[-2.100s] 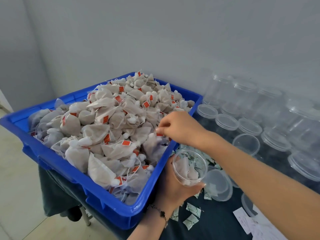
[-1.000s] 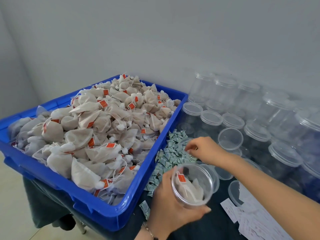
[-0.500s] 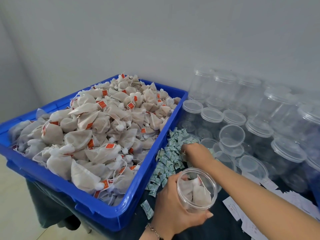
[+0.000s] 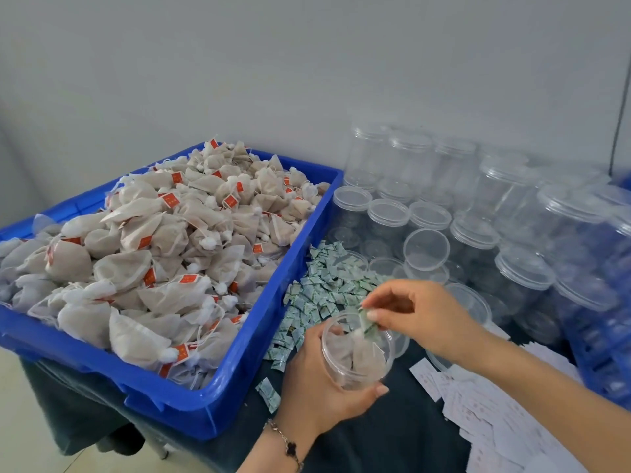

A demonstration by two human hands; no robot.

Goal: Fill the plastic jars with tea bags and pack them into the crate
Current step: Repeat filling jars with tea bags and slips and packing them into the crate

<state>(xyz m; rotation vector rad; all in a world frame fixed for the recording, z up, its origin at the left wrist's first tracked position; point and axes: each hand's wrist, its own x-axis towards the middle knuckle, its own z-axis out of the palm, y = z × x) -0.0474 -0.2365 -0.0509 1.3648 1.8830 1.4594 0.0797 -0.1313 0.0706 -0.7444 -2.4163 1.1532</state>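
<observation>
Pinching sachet (image 4: 368,324) — right hand (image 4: 421,314) over left-held jar (image 4: 356,353).

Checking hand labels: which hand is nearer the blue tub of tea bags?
Left. The left hand grips the open jar just beside the blue tub, near its front corner. The right hand pinches a small packet over the jar mouth, farther from the tub.

Right of the blue tub (image 4: 290,268), the crate (image 4: 611,363) is cut off by the frame edge, the paper slips' (image 4: 491,428) print is illegible, and the far jars (image 4: 409,158) blur together.
</observation>
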